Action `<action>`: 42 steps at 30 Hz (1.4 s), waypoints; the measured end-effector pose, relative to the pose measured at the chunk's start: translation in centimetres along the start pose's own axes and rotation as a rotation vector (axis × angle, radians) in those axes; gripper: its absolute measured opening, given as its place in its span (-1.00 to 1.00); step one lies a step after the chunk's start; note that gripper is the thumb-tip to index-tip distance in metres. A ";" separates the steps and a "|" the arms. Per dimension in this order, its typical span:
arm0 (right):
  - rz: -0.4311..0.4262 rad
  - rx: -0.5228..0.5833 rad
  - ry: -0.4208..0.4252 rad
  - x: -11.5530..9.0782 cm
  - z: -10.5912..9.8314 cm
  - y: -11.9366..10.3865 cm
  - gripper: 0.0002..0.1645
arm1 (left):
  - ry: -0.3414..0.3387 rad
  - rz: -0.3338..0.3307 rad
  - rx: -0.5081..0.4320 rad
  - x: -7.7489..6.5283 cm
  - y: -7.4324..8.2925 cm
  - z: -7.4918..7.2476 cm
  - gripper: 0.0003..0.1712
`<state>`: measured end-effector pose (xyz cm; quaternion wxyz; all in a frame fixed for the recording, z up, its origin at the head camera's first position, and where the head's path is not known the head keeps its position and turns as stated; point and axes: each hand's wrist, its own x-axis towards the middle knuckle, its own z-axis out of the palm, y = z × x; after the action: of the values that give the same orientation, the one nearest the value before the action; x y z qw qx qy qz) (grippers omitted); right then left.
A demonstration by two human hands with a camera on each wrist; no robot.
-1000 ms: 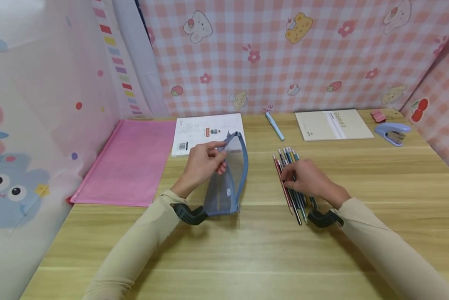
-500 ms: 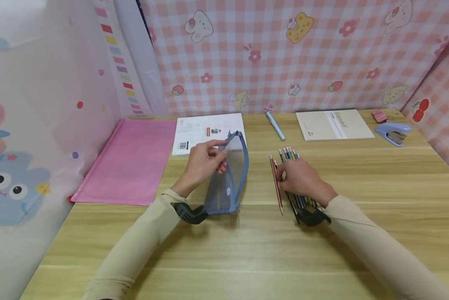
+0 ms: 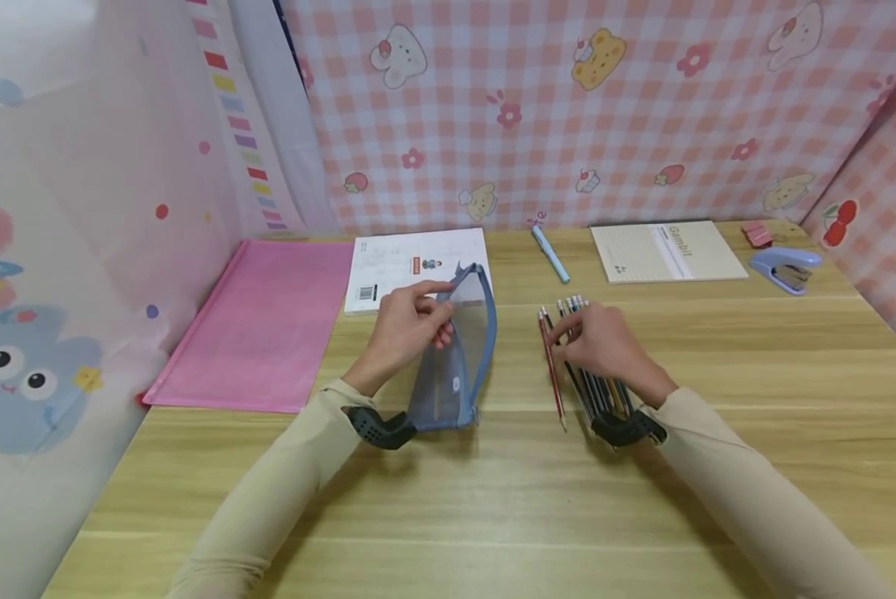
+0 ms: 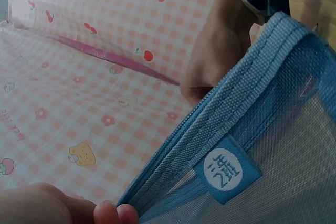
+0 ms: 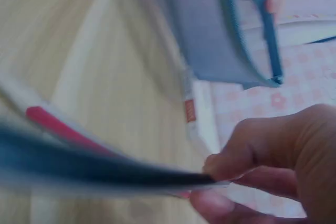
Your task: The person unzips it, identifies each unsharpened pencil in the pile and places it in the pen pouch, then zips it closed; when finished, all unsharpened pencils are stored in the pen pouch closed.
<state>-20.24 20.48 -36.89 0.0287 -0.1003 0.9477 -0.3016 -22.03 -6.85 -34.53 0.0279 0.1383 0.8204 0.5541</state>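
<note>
My left hand [image 3: 410,333] pinches the upper rim of a blue mesh zip pencil pouch [image 3: 448,391], which stands unzipped with its mouth toward the right. A cloth label [image 4: 226,169] shows on its side in the left wrist view. My right hand [image 3: 605,339] is over a bundle of pencils [image 3: 605,391] to the pouch's right and covers part of it. Close up in the right wrist view, thumb and fingers pinch one end of a dark pencil [image 5: 105,165], which is blurred. A red pencil [image 3: 550,366] lies on the table just left of the bundle.
A pink folder [image 3: 260,324] and a white book [image 3: 388,258] lie to the left and behind the pouch. Along the back are a light blue pen [image 3: 550,254], a notebook [image 3: 627,249], a pink clip [image 3: 757,234] and a purple stapler [image 3: 788,259].
The right hand has shifted left. The red pencil has come apart from the bundle toward the pouch, and a dark pencil is now pinched. The left hand and pouch stay put.
</note>
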 end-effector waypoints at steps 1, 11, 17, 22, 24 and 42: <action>0.011 0.043 0.009 0.0 -0.1 -0.2 -0.83 | 0.000 0.001 -0.002 0.0 0.0 0.0 -0.57; 0.047 0.566 0.168 0.5 0.1 -2.2 -0.72 | -0.010 0.002 0.012 0.0 -0.1 0.3 -0.58; -0.011 0.742 0.285 1.2 1.2 -3.7 -0.71 | -0.006 0.005 0.007 0.0 -0.2 0.5 -0.58; -0.041 0.812 0.349 1.8 2.1 -4.6 -0.74 | -0.009 0.000 0.010 0.0 0.0 0.6 -0.57; -0.049 0.802 0.380 2.0 2.5 -4.9 -0.75 | -0.007 -0.006 0.013 0.0 0.0 0.6 -0.57; -0.070 0.478 0.424 2.3 5.4 -7.6 -0.73 | 0.013 0.012 0.008 0.0 0.2 0.5 -0.56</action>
<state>-20.55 10.91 -36.93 -0.1571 -0.0584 0.8309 -0.5306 -21.88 -6.34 -34.55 0.0186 0.1398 0.8221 0.5517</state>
